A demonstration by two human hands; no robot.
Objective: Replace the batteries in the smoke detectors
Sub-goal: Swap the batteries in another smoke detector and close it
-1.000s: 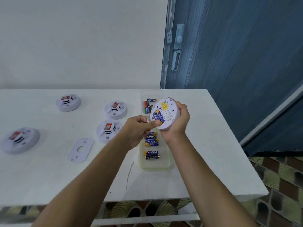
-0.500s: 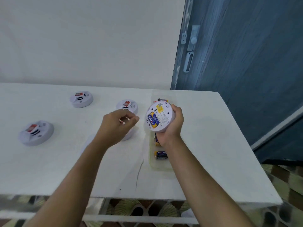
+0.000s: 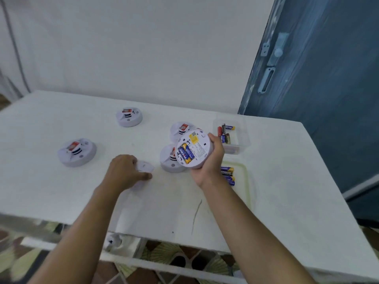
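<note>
head view: right hand (image 3: 207, 167) grips a smoke detector (image 3: 194, 149) by its rim, fingers curled round the far edge, held above the table (image 3: 61, 191) with its back tilted up and two batteries (image 3: 185, 153) seated in it. left hand (image 3: 125, 171) is down on the table, fingers bent over a flat white cover plate (image 3: 146, 166), thumb at its near edge, pinching it. four more detectors (image 3: 77, 152) sit on the table.

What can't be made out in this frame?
Head view:
1. Cover plate: mostly under the left hand; grip unclear.
2. Batteries in the near tray: partly behind the right hand.
3. Label on the held detector: print too small, blurred.
</note>
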